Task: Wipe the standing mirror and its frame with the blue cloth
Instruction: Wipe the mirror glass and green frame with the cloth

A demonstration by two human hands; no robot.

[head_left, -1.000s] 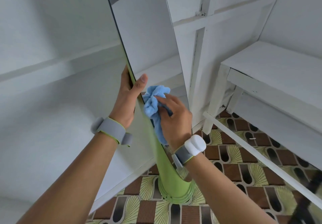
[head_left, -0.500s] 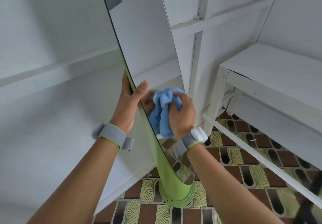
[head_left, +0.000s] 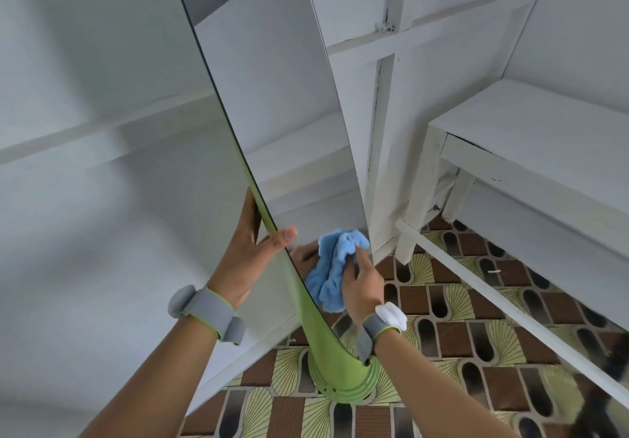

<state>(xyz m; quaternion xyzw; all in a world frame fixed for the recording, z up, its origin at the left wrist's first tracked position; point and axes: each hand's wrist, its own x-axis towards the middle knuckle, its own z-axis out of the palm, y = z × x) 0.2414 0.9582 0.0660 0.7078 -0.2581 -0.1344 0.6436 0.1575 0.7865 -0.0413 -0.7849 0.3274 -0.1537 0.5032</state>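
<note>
right hand [head_left: 362,281] presses bunched blue cloth [head_left: 332,267] on upright mirror [head_left: 272,97].

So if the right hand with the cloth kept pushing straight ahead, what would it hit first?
Probably the mirror glass: the right hand holds the blue cloth bunched against its lower part, though actual contact is hard to judge.

The standing mirror [head_left: 272,97] rises from its base [head_left: 343,379] on the floor [head_left: 442,318], leaning up and to the left. The left hand [head_left: 252,253] holds its left edge; just right of it, the right hand [head_left: 360,281] holds the cloth [head_left: 332,267] against the glass. A white bench [head_left: 531,138] stands far right, walls behind.
</note>
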